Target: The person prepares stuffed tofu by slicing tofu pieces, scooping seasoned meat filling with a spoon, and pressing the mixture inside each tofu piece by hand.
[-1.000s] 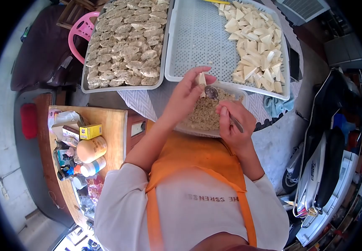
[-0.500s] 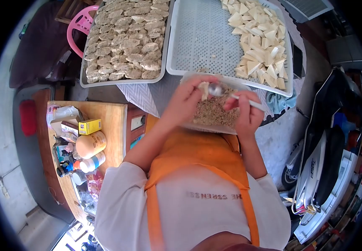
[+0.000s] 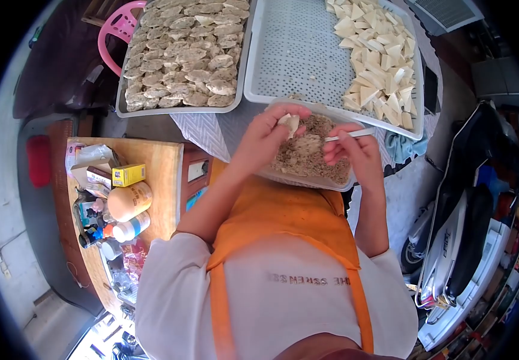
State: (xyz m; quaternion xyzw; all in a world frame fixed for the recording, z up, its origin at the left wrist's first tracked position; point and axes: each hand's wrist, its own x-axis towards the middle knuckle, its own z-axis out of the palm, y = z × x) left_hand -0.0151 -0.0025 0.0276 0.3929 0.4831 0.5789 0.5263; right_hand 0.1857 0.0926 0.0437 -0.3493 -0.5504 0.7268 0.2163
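My left hand [image 3: 269,133] pinches a pale piece of what looks like tofu [image 3: 290,124] over the left side of a translucent plastic tub [image 3: 348,183]. Brown minced filling [image 3: 307,157] fills the tub. In my right hand [image 3: 355,150] is a spoon [image 3: 358,133]; its light handle shows across the fingers, but I cannot make out its bowl. That hand is above the tub's right side. Beyond the tub, a perforated tray [image 3: 295,54] bears many pale triangular tofu pieces [image 3: 379,66] along its right side.
At the back left, a tray [image 3: 178,110] is packed with rows of filled pieces. A wooden table [image 3: 166,180] to the left carries bottles and a yellow box [image 3: 128,174]. A blue-green cloth [image 3: 404,148] lies by the perforated tray. A motorbike [image 3: 451,252] stands at right.
My right hand has drawn the spoon away from the tofu piece, and the spoon's bowl no longer shows. My left hand still holds the piece. The view has shifted slightly.
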